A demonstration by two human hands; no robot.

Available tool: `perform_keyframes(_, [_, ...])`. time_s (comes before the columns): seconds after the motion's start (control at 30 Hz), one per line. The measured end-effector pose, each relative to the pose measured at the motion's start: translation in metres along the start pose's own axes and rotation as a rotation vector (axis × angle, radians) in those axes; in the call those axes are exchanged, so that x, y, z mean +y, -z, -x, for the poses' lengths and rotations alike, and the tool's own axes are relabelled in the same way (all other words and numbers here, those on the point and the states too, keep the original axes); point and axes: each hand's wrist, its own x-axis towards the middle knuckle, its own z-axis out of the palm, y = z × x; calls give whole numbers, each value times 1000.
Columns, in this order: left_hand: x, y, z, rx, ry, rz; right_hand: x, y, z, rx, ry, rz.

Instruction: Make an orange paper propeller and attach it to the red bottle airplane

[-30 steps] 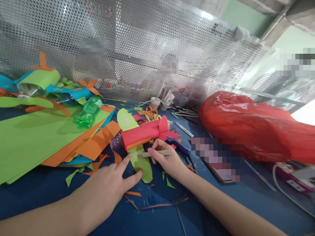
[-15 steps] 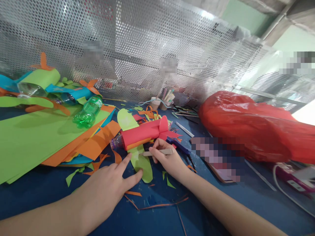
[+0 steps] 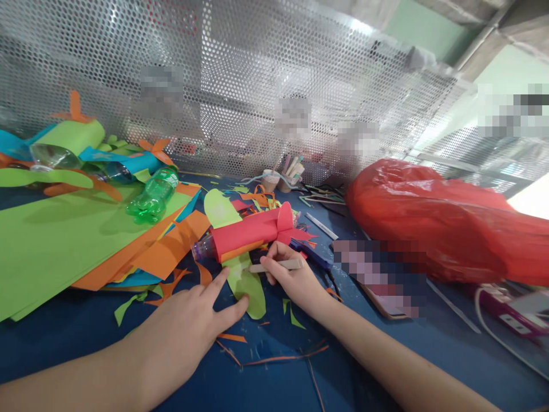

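Observation:
A model plane made from a plastic bottle wrapped in red paper [image 3: 246, 230] lies on its side, its purple-capped neck [image 3: 204, 248] pointing left. Lime-green paper wings stick out of it, one at the back [image 3: 221, 209] and a near wing [image 3: 252, 297] toward me. My left hand [image 3: 189, 320] rests with index finger and thumb spread, their tips touching the near wing's edge. My right hand [image 3: 294, 280] grips a pale marker [image 3: 291, 264], its tip at the near wing close to the orange strip [image 3: 240, 250]. Whether the tip touches the paper I cannot tell.
Coloured paper sheets [image 3: 64, 229] and a green bottle [image 3: 154, 194] lie left, with finished bottle planes [image 3: 81, 137] behind. Scraps surround the plane. Pen cups [image 3: 286, 182] stand at the back. A blue glue gun [image 3: 315, 256], phone [image 3: 386, 309] and red plastic bag [image 3: 429, 217] are right.
The marker's tip has shifted very slightly to the right. My left hand and the plane have stayed in place.

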Motion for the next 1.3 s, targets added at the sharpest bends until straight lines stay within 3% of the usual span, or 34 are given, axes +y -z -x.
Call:
perform_keyframes(0.63, [-1,-1,0,-13,6,25,-2,-1,1,-33,6,7])
perform_keyframes(1.3, [-1,1,-1,-12,-1,0,1,1,0,24,-4,-17])
